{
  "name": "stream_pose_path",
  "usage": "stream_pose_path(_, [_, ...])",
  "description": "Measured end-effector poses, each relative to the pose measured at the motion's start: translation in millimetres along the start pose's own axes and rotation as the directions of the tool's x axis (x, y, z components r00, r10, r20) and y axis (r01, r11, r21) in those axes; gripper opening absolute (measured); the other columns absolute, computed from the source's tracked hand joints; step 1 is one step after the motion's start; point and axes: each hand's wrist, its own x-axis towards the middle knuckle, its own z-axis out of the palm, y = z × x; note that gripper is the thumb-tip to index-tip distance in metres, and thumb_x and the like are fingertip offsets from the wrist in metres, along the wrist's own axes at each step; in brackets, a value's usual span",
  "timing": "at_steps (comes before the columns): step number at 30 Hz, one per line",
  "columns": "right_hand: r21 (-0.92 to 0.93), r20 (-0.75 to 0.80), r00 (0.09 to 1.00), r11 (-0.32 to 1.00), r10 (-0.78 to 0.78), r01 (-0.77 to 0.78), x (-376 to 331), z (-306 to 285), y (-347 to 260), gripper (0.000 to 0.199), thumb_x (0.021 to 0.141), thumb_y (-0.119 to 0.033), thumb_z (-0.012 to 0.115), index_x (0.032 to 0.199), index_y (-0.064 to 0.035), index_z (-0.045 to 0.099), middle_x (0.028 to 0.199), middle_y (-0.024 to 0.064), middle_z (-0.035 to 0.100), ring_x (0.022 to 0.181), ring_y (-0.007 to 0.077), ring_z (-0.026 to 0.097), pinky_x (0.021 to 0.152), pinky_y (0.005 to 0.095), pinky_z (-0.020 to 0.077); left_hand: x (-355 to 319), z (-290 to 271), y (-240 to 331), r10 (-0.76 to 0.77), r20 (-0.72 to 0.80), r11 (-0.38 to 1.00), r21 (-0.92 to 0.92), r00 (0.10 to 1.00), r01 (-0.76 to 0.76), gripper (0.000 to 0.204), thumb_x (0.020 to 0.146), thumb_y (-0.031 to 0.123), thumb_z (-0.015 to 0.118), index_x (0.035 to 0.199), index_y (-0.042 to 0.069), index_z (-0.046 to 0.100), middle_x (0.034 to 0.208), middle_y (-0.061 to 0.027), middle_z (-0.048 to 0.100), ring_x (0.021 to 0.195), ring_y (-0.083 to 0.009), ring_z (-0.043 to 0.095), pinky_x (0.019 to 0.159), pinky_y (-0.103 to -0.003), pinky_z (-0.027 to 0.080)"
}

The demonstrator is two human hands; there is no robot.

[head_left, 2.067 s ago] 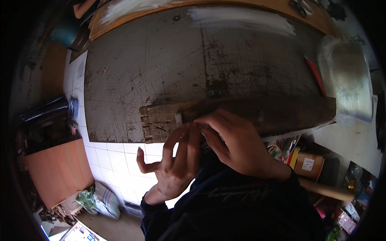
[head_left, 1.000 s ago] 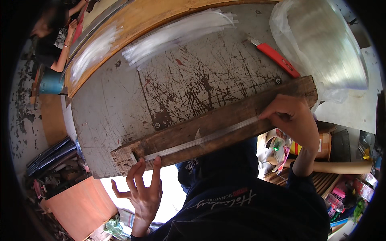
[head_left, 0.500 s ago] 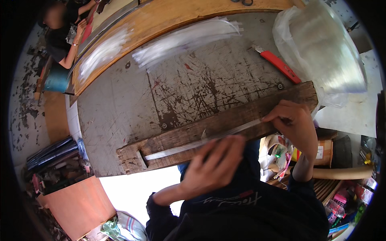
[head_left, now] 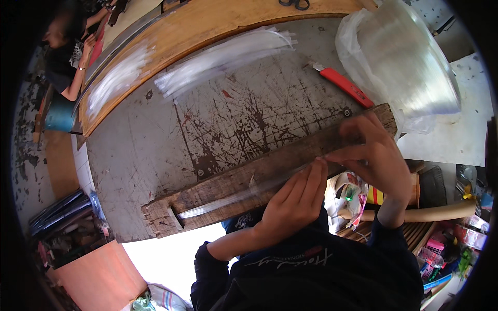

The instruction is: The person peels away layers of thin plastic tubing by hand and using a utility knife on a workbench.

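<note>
A bundle of thin clear plastic strips (head_left: 207, 206) lies lengthwise along a worn wooden plank (head_left: 155, 211) at the table's near edge. The left end of the strips is beside a small metal stop (head_left: 175, 217) set across the plank. My left hand (head_left: 296, 198) reaches over the plank, its fingers held together and closed on the strips towards their right end. Just right of those fingertips, my right hand (head_left: 376, 160) pinches the strips' right end, with another finger bent up and slightly blurred. The hands hide that end of the bundle.
A red utility knife (head_left: 345, 88) lies beyond the plank, next to a large plastic-wrapped clear roll (head_left: 410, 67). Two heaps of clear strips (head_left: 223, 59) (head_left: 118, 83) lie farther back, near black scissors (head_left: 294, 4). Another person (head_left: 65, 62) works at far left.
My left hand has slid right along the strips and now meets my right hand. The right hand's fingers have shifted, one lifting. The whole view has moved slightly.
</note>
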Motion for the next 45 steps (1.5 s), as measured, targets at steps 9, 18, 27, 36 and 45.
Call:
stream_pose_path(9, [-0.493, -0.067, 0.997, 0.867, 0.050, -0.076, 92.5, 21.2, 82.2, 0.040, 0.081, -0.021, 0.059, 0.115, -0.0010, 0.049, 0.103, 0.0177, 0.051, 0.093, 0.0342, 0.052, 0.082, 0.0381, 0.0416, 1.0, -4.1, 1.7, 0.015, 0.011, 0.999, 0.051, 1.000, -0.016, 0.031, 0.068, 0.006, 0.054, 0.097, 0.000, 0.063, 0.102, -0.0068, 0.060, 0.070, -0.0108, 0.057, 0.071, -0.021, 0.046])
stream_pose_path(18, [0.200, -0.507, 0.853, 0.980, 0.119, -0.018, 73.8, -21.3, 62.8, 0.031, 0.091, -0.028, 0.043, 0.106, -0.0014, 0.049, 0.084, 0.0114, 0.058, 0.078, 0.0220, 0.059, 0.069, 0.0340, 0.0455, -9.0, -0.7, -0.6, 0.001, 0.022, 1.000, 0.031, 1.000, -0.002, 0.030, 0.073, 0.014, 0.054, 0.099, 0.005, 0.063, 0.103, -0.0025, 0.059, 0.084, -0.0090, 0.055, 0.079, -0.026, 0.042])
stream_pose_path(27, [0.785, -0.100, 0.747, 0.514, 0.657, -0.347, -63.7, -8.2, -28.1, 0.039, 0.089, -0.035, 0.048, 0.113, -0.0040, 0.043, 0.073, 0.0118, 0.059, 0.057, 0.0189, 0.059, 0.042, 0.0267, 0.0405, -9.4, 1.2, -0.9, -0.046, 0.015, 0.998, 0.035, 0.999, 0.046, 0.030, 0.074, 0.015, 0.056, 0.103, 0.010, 0.064, 0.098, 0.0004, 0.057, 0.089, -0.0094, 0.054, 0.080, -0.029, 0.042])
stream_pose_path(36, [0.208, 0.161, 0.823, 0.797, 0.544, -0.567, -66.5, 33.4, -66.0, 0.024, 0.087, -0.015, 0.052, 0.102, 0.0003, 0.042, 0.075, 0.0220, 0.059, 0.065, 0.0426, 0.057, 0.053, 0.0460, 0.0438, -8.8, 1.0, -0.7, -0.041, 0.023, 0.999, -0.005, 0.999, 0.041, 0.027, 0.076, 0.014, 0.056, 0.102, 0.011, 0.064, 0.097, 0.0018, 0.058, 0.085, -0.0082, 0.056, 0.083, -0.029, 0.039])
stream_pose_path(45, [0.224, 0.223, 0.802, 0.772, 0.554, -0.595, -58.8, 32.6, -67.7, 0.025, 0.087, -0.017, 0.052, 0.093, 0.0038, 0.041, 0.073, 0.0228, 0.059, 0.062, 0.0422, 0.057, 0.048, 0.0451, 0.0441, -9.0, 1.8, -0.6, -0.028, 0.011, 0.999, 0.042, 1.000, 0.028, 0.027, 0.074, 0.013, 0.057, 0.100, 0.010, 0.065, 0.097, 0.0015, 0.057, 0.084, -0.0067, 0.055, 0.083, -0.033, 0.035])
